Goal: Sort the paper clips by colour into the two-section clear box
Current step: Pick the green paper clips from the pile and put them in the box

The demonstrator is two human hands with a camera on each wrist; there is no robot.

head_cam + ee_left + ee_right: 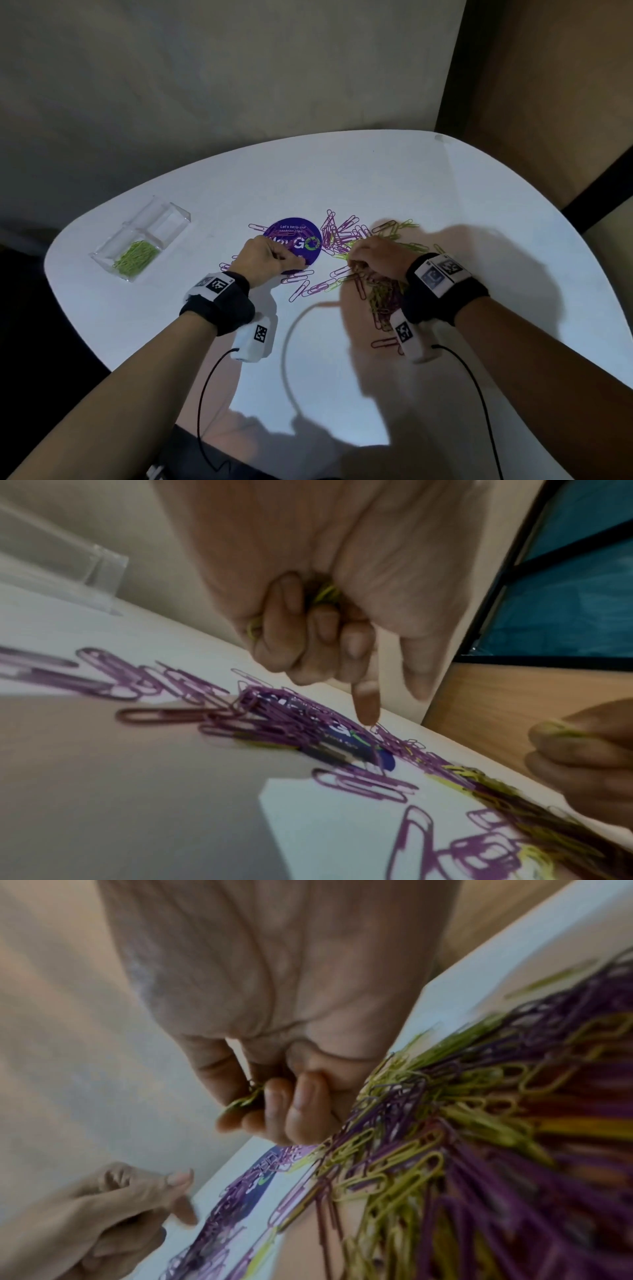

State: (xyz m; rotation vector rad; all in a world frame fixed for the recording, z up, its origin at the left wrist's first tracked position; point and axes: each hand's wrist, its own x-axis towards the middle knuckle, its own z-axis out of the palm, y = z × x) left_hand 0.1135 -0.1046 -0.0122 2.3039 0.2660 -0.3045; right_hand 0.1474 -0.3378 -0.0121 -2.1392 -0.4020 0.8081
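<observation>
Both hands grip green clips (327, 593) above the pile (346, 240).

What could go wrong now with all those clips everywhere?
1. Both hands, the left hand and the right hand, already hold green clips while picking more; some might slip out.
2. Green and purple clips lie tangled in the pile, so a purple one could ride along into the green section of the clear box.
3. Clips near the table edge might get knocked off.
</observation>
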